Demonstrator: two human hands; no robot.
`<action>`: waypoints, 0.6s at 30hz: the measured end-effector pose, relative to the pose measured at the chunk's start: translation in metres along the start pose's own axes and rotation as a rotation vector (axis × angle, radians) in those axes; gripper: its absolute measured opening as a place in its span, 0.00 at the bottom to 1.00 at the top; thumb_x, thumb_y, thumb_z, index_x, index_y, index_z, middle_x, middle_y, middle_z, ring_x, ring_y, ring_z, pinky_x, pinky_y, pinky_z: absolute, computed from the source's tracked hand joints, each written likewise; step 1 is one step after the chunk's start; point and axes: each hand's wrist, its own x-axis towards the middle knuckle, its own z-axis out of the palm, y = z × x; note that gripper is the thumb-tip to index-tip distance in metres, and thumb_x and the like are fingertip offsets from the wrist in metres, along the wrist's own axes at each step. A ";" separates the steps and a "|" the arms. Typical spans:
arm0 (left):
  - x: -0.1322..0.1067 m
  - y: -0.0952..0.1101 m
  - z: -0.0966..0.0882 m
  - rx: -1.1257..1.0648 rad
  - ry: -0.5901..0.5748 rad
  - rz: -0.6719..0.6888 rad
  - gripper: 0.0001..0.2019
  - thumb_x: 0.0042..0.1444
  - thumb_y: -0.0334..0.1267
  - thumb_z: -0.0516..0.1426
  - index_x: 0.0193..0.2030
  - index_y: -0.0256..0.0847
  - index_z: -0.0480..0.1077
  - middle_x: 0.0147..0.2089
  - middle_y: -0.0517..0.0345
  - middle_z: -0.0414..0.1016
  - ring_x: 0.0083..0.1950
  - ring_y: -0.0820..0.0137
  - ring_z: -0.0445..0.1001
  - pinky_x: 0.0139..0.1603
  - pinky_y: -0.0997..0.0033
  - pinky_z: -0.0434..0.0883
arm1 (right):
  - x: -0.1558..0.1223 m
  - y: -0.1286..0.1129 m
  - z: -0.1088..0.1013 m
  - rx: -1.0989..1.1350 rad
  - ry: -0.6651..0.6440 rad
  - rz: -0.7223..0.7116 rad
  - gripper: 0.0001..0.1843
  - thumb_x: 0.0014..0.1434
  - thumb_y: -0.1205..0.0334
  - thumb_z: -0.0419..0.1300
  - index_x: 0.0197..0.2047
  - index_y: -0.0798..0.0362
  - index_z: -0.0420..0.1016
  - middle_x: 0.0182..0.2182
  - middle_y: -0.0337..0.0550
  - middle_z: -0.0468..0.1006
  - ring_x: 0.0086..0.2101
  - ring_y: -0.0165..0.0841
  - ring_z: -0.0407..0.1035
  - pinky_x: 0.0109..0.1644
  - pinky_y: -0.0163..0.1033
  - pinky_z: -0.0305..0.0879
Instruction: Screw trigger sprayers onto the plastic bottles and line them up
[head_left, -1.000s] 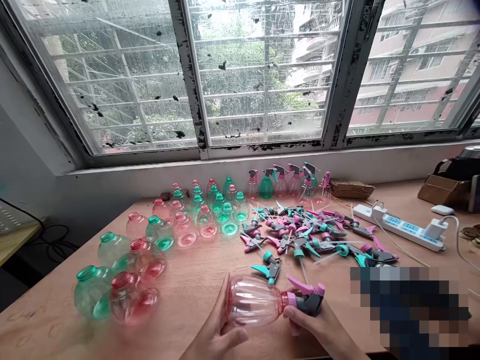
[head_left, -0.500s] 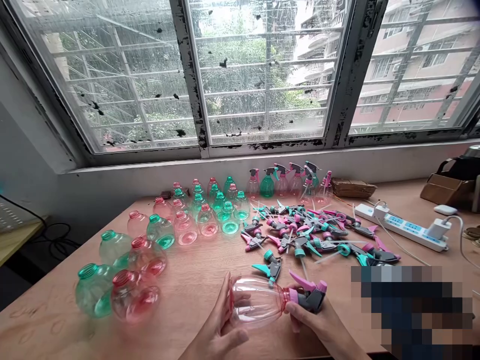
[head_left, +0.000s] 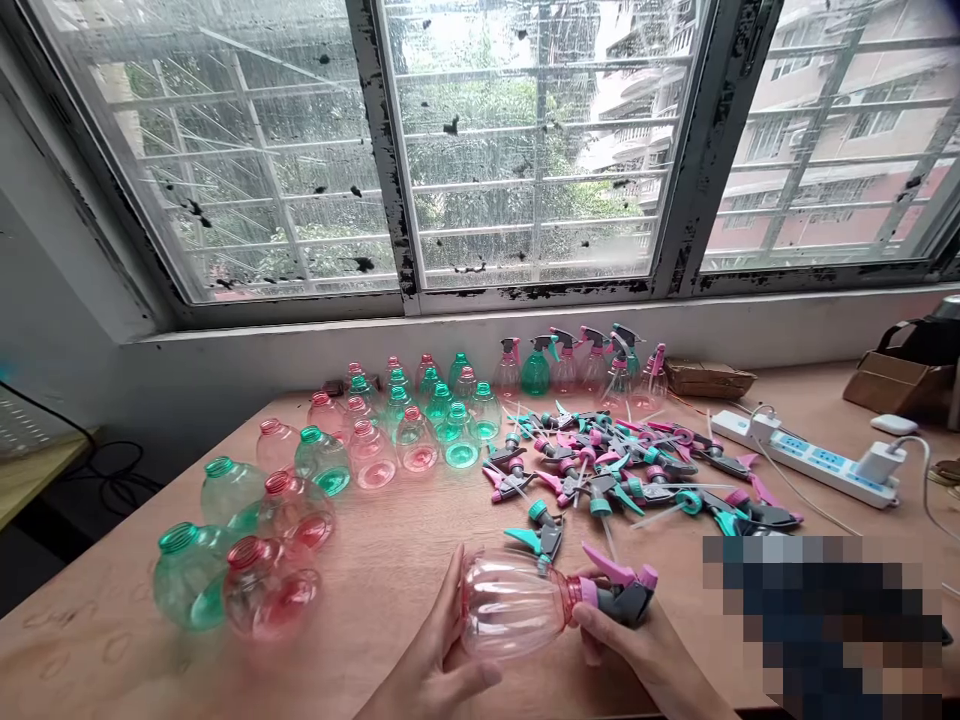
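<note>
Just above the wooden counter, the clear pink ribbed plastic bottle lies sideways, left hand cupped round its base to steady it, right hand closed on its pink-and-grey trigger sprayer.

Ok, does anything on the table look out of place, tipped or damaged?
Nothing looks spilled or broken. The spray heads lie in a loose tangled heap, with a teal head apart from it. The window frame has flaking paint. The left hand and right hand hold a pink bottle on its side.
</note>
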 end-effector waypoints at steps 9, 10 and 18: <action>-0.004 0.016 0.007 0.053 -0.037 0.027 0.47 0.62 0.41 0.63 0.75 0.66 0.33 0.80 0.59 0.44 0.77 0.55 0.51 0.77 0.47 0.43 | 0.001 -0.006 -0.003 -0.033 -0.139 -0.021 0.20 0.55 0.45 0.70 0.34 0.55 0.76 0.22 0.42 0.82 0.19 0.31 0.68 0.26 0.37 0.63; -0.003 0.016 0.006 0.058 -0.038 0.030 0.48 0.61 0.42 0.64 0.75 0.66 0.34 0.80 0.58 0.44 0.77 0.55 0.50 0.77 0.47 0.43 | 0.001 -0.006 -0.003 -0.045 -0.159 -0.024 0.20 0.55 0.45 0.70 0.33 0.55 0.77 0.22 0.42 0.82 0.20 0.30 0.68 0.26 0.37 0.62; -0.004 0.011 0.002 -0.049 -0.030 -0.010 0.41 0.61 0.48 0.63 0.74 0.65 0.45 0.81 0.59 0.41 0.78 0.50 0.49 0.76 0.44 0.45 | -0.001 -0.005 -0.004 -0.071 -0.138 0.011 0.23 0.54 0.43 0.71 0.38 0.56 0.78 0.18 0.39 0.79 0.21 0.33 0.69 0.28 0.38 0.63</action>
